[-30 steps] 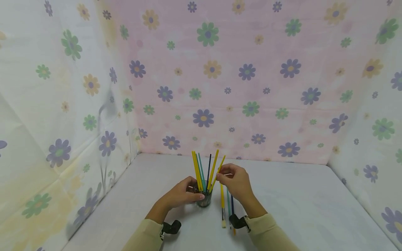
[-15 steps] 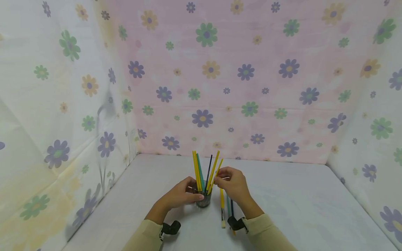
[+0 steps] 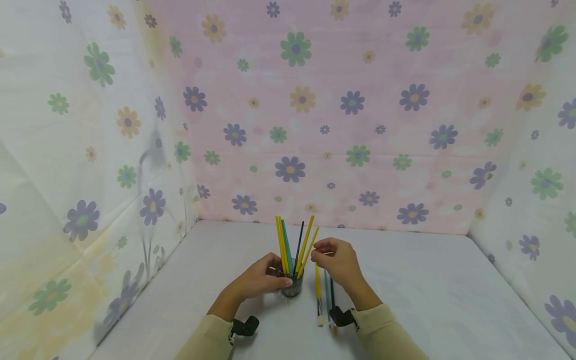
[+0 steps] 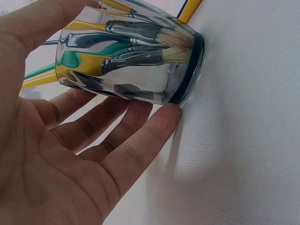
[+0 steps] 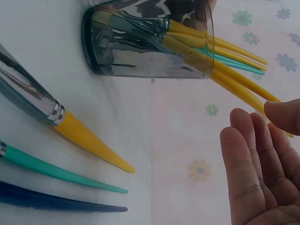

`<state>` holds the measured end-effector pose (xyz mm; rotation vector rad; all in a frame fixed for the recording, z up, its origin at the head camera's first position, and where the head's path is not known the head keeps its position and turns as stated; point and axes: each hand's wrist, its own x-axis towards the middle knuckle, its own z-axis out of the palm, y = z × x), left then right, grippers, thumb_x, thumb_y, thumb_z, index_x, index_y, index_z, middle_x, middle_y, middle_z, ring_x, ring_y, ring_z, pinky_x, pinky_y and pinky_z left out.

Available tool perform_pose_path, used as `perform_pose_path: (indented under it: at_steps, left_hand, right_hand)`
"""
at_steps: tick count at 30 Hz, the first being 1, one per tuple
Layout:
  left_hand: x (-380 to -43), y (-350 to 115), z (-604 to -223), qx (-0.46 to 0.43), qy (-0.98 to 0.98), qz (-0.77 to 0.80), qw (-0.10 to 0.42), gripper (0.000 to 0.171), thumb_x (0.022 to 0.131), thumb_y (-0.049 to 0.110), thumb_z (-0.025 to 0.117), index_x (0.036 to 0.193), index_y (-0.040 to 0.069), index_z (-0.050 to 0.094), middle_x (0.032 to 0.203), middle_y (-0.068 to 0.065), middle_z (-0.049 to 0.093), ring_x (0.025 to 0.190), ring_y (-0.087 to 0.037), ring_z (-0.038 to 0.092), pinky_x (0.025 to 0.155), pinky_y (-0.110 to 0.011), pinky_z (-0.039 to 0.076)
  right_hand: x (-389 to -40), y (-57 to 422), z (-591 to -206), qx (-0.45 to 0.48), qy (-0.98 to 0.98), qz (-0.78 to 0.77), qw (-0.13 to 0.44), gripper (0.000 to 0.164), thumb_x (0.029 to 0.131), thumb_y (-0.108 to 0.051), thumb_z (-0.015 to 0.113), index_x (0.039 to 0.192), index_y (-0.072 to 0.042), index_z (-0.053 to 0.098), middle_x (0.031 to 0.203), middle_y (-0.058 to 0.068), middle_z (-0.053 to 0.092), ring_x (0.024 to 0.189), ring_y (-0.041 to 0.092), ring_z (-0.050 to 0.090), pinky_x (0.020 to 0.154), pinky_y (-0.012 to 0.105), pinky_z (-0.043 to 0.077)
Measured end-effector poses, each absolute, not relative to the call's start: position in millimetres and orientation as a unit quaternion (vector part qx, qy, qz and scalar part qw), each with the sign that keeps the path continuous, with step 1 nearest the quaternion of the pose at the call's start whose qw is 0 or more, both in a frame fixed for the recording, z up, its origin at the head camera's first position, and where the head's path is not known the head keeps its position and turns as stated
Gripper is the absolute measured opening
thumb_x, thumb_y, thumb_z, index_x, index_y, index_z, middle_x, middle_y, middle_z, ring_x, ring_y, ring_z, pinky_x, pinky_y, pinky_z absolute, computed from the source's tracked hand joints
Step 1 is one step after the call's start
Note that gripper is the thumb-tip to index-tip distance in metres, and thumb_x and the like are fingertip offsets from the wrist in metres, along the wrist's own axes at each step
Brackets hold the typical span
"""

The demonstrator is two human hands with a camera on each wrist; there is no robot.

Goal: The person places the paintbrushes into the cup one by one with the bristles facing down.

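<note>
Presumably for steadiness, the glass (image 3: 293,289) is gripped by the left hand (image 3: 260,276); brushes (image 3: 306,240) are propped inside; by the right hand (image 3: 341,261), fingers (image 5: 237,164) parted, nothing is held.

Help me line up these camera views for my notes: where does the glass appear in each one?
Head: the glass is low, near mid-width, held by the left hand.
Left wrist: the glass is at the top, left of centre, sideways, base to the right.
Right wrist: the glass is at the top, base to the left.
Shared landmark: yellow brush handles sticking out of its mouth.
</note>
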<state>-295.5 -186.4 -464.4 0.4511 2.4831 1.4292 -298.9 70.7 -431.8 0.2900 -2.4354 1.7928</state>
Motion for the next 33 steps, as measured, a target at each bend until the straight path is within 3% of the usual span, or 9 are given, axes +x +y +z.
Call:
perform_pose_path:
  at_steps: [12,19,33]
  left_hand:
    - [-296,-186,-466,0.155,0.852,0.487,0.116,0.060,0.085,0.049,0.083,0.128,0.016,0.056,0.121,-0.002,0.064,0.116,-0.023,0.061,0.094,-0.043,0.057]
    - [-295,-186,-466,0.158,0.846,0.495,0.121,0.060,0.085,0.047,0.083,0.128,0.015,0.055,0.120,-0.004,0.063,0.115,-0.023,0.061,0.089,-0.039,0.059]
    - [-295,-185,-466,0.148,0.843,0.501,0.127,0.063,0.085,0.046,0.084,0.129,0.013,0.054,0.120,-0.006,0.063,0.112,-0.023,0.062,0.085,-0.037,0.061]
  right_hand:
    - [-307,86,-434,0.039,-0.806,0.590,0.039,0.020,0.091,-0.017,0.080,0.108,-0.008,0.075,0.098,0.007,0.075,0.083,0.018,0.076,0.072,0.033,0.064]
    - [-314,97,-436,-0.009,-0.814,0.581,0.014,0.025,0.090,-0.017,0.080,0.111,-0.005,0.073,0.099,0.009,0.076,0.088,0.028,0.077,0.071,0.034,0.064]
    - [-320,119,-448,-0.072,-0.834,0.545,-0.048,0.026,0.089,-0.017,0.082,0.108,-0.002,0.071,0.098,0.012,0.074,0.074,0.018,0.073,0.065,0.030,0.063]
